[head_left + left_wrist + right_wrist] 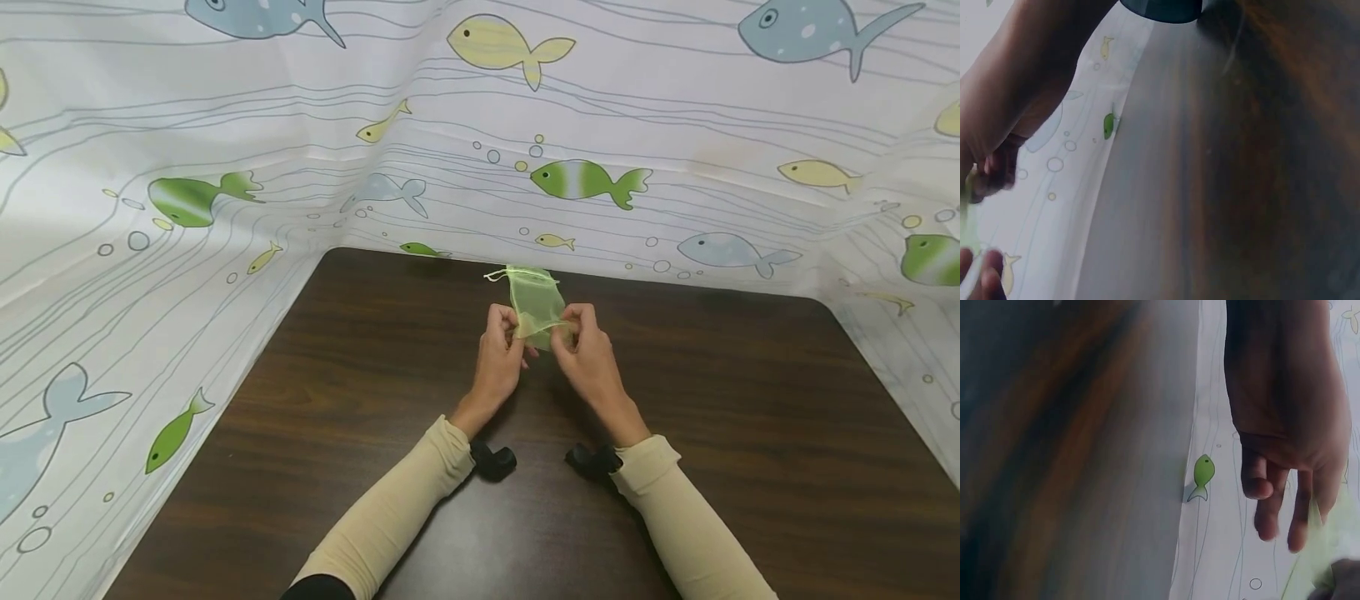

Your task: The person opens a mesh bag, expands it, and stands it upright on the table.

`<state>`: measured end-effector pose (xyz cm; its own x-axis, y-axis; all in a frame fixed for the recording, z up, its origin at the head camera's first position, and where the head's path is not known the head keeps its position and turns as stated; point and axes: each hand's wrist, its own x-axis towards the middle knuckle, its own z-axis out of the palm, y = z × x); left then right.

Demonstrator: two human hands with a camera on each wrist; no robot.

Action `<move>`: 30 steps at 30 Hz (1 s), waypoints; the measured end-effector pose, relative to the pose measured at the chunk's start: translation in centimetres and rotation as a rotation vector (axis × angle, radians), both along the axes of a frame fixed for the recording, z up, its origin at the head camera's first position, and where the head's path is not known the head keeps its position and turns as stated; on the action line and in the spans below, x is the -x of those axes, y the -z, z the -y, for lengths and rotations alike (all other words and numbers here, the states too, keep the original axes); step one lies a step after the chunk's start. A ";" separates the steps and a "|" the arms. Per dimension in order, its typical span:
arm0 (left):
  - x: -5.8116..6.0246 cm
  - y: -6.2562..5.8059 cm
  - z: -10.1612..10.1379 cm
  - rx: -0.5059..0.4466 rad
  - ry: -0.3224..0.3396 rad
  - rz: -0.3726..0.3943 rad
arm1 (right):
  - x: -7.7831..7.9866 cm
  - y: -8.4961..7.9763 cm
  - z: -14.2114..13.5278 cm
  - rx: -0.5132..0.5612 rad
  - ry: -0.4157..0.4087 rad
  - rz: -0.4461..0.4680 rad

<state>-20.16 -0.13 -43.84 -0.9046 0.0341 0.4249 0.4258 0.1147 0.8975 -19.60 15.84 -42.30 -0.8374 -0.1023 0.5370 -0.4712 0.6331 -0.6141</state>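
Note:
A sheer light-green drawstring pouch (536,296) is stretched between both hands near the table's far edge. Its cord end points away from the person, with a loop sticking out to the left. My left hand (498,354) pinches the near left corner between thumb and fingers. On the other side my right hand (590,357) pinches the near right corner, where the fabric looks folded. In the right wrist view the right hand (1288,450) shows some fingers extended beside the green fabric (1329,540). The left wrist view catches the left hand (1004,162) at its edge.
A dark wood-grain table (300,400) lies under the arms. White sheeting printed with fish (480,183) rises along its back and sides. Black wrist-worn devices (495,461) sit below each hand, against cream sleeves (397,508).

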 end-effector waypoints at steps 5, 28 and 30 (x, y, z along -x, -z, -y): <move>-0.2 -0.2 0.1 0.242 -0.193 0.021 | 0.3 0.2 0.3 -0.098 0.096 -0.236; -0.5 -0.3 -0.1 0.348 -0.297 -0.184 | 0.0 0.3 0.0 -0.046 0.120 -0.019; -0.5 -0.3 -0.2 0.355 -0.310 -0.190 | 0.0 0.3 0.2 -0.040 0.136 -0.076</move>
<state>-19.68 0.06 -43.58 -0.8029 -0.0521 0.5938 0.4752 0.5454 0.6904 -19.60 15.67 -42.57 -0.8021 -0.0138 0.5970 -0.4238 0.7175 -0.5528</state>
